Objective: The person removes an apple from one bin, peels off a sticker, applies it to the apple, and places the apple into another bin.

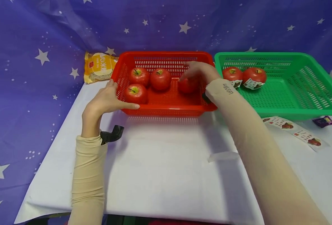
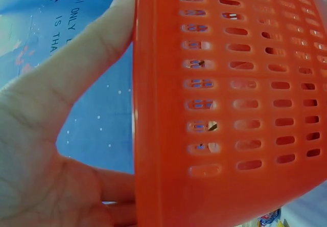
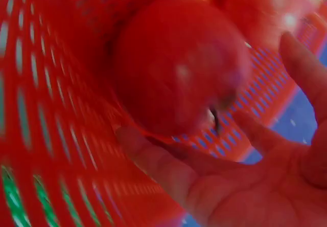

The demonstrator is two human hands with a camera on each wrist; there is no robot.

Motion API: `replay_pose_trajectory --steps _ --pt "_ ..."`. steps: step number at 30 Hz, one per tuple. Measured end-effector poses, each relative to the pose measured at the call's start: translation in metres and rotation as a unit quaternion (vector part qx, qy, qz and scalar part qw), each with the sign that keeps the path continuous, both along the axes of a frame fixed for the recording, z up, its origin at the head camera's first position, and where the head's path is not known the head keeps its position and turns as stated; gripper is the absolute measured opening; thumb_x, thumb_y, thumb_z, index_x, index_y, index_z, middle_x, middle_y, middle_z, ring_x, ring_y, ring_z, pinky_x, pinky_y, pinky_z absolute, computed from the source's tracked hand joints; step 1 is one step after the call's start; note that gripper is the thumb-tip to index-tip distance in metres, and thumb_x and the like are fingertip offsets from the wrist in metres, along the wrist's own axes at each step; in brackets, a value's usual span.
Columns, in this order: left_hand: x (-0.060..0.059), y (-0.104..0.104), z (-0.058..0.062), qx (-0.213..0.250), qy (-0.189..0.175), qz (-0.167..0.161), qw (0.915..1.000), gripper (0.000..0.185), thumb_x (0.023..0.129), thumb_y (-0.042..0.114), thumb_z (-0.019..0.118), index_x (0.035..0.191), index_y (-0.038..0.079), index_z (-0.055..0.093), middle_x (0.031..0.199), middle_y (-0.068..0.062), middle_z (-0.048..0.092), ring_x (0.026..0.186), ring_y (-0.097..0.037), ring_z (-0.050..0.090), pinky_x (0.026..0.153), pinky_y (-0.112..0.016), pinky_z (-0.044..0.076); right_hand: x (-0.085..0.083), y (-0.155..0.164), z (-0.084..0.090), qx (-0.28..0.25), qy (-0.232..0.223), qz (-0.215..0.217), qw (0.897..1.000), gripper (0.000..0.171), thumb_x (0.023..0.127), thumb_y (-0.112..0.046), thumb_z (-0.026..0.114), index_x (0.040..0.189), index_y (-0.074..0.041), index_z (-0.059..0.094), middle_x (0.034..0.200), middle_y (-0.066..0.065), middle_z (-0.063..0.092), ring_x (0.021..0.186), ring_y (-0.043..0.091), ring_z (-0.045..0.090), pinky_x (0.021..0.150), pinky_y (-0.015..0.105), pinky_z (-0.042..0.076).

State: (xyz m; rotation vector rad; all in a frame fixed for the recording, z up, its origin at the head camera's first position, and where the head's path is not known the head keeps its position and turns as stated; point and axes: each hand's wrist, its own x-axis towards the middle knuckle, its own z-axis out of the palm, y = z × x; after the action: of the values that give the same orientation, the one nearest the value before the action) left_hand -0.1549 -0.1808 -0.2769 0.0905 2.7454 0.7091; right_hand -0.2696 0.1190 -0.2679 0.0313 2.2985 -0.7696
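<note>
My left hand [image 1: 104, 99] rests at the front left corner of a red plastic basket [image 1: 168, 107], thumb stretched along the front rim, fingers by the left side. In the left wrist view, thumb and fingers meet the edge of the basket's slotted wall [image 2: 158, 104]. Inside the basket's right end, my right hand [image 1: 200, 70] reaches over a red apple [image 1: 189, 86]. The right wrist view shows its fingers spread loosely around that apple [image 3: 179, 68], stem towards the palm. Three more apples, among them a front one [image 1: 136, 93], sit in the left half.
A green basket [image 1: 295, 111] stands close on the right, holding two apples [image 1: 254, 76] with printed labels around them. In front of it lie a label strip [image 1: 295, 129] and a small purple packet [image 1: 323, 121]. A yellow food bag [image 1: 99, 67] leans behind the red basket's left side.
</note>
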Motion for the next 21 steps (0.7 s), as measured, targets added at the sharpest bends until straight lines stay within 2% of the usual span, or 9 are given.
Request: replay_pose_trajectory --steps 2,4,6,10,13,17,21 --pt "0.001 0.001 0.000 0.001 0.006 0.000 1.0000 0.125 0.066 0.065 0.076 0.150 -0.006 0.016 0.155 -0.024 0.021 0.129 -0.043 0.040 0.105 -0.060 0.035 0.000 -0.003 -0.011 0.019 -0.008 0.003 1.000 0.092 0.086 -0.034 0.067 0.155 -0.033 0.007 0.162 0.000 0.008 0.145 0.023 0.014 0.119 0.043 0.021" --pt "0.001 0.000 0.000 0.002 0.010 -0.002 0.9999 0.123 0.066 0.064 0.076 0.149 -0.006 0.019 0.153 -0.024 0.024 0.126 -0.043 0.042 0.103 -0.059 0.037 0.000 -0.005 -0.020 0.064 0.020 0.047 0.997 0.094 0.084 -0.037 0.070 0.155 -0.032 0.009 0.159 0.006 0.017 0.143 0.026 0.019 0.116 0.047 0.025" --pt "0.001 0.000 -0.001 0.003 0.013 -0.002 0.9999 0.121 0.067 0.064 0.076 0.149 -0.005 0.021 0.152 -0.023 0.026 0.124 -0.043 0.043 0.103 -0.059 0.038 -0.003 -0.005 -0.027 0.106 0.063 0.100 0.987 0.095 0.083 -0.038 0.071 0.155 -0.028 0.009 0.156 0.011 0.023 0.141 0.030 0.023 0.114 0.051 0.027" --pt "0.001 0.000 -0.001 0.003 0.017 0.000 0.9998 0.117 0.067 0.064 0.076 0.146 -0.005 0.025 0.148 -0.022 0.031 0.121 -0.041 0.045 0.101 -0.058 0.039 -0.006 -0.004 -0.032 0.132 0.089 0.120 0.980 0.097 0.080 -0.038 0.074 0.154 -0.028 0.013 0.153 0.011 0.027 0.138 0.030 0.026 0.110 0.054 0.031" --pt "0.002 0.000 -0.001 -0.002 0.014 0.002 0.9999 0.118 0.067 0.065 0.076 0.147 -0.005 0.025 0.152 -0.023 0.027 0.124 -0.042 0.041 0.104 -0.059 0.037 -0.007 -0.003 -0.032 0.122 0.096 0.153 0.976 0.096 0.080 -0.037 0.073 0.155 -0.025 0.014 0.149 0.012 0.032 0.134 0.030 0.030 0.109 0.053 0.033" --pt "0.003 0.001 0.000 -0.009 0.007 0.004 0.9999 0.122 0.067 0.067 0.074 0.150 -0.005 0.019 0.159 -0.022 0.014 0.132 -0.046 0.033 0.108 -0.061 0.031 -0.007 -0.005 -0.024 0.094 0.105 0.202 0.969 0.094 0.082 -0.034 0.072 0.154 -0.020 0.012 0.145 0.013 0.034 0.131 0.030 0.034 0.108 0.048 0.036" --pt "0.003 0.001 0.001 -0.005 0.015 0.011 0.9998 0.118 0.066 0.068 0.074 0.146 -0.005 0.027 0.149 -0.024 0.032 0.125 -0.042 0.040 0.102 -0.059 0.038 -0.003 -0.007 -0.006 0.067 0.150 0.259 0.952 0.091 0.081 -0.034 0.074 0.151 -0.018 0.019 0.145 0.016 0.036 0.129 0.033 0.037 0.105 0.049 0.040"
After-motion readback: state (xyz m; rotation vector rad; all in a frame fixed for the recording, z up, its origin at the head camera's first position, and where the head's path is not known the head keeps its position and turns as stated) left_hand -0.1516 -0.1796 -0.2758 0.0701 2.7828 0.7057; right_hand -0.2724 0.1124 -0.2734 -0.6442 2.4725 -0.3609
